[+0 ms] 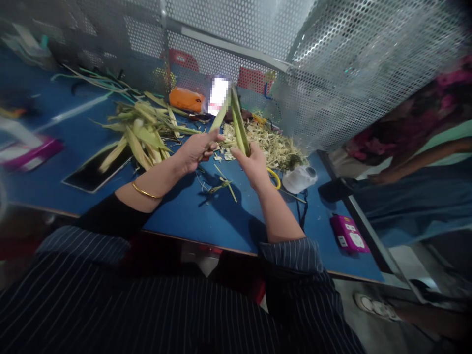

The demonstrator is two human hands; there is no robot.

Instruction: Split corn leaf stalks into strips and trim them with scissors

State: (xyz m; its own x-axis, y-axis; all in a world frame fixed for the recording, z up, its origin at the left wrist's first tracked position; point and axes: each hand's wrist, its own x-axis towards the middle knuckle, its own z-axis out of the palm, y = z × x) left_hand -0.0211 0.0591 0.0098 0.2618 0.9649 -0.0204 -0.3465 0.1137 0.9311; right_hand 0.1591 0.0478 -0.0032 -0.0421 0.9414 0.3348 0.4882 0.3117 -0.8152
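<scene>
My left hand (197, 151) is closed, its fingers pinched on the lower end of a pale green husk strip (220, 117). My right hand (253, 166) grips a longer, folded green husk (239, 129), which stands up above the thumb. The two pieces come close together at their tops; whether they are joined I cannot tell. Behind the right hand lies a heap of shredded husk bits (275, 147). Left of my left hand is a pile of whole dry husks (142, 130), partly lying on a dark flat panel (96, 172). Small scraps (221, 184) lie between my forearms.
A perforated metal screen (236, 44) closes off the back of the blue table (206, 216). An orange pouch (186, 100) and a lit phone screen (218, 93) stand near it. At right are a white roll (299, 179), a purple packet (349, 233) and another person's arm (416, 164).
</scene>
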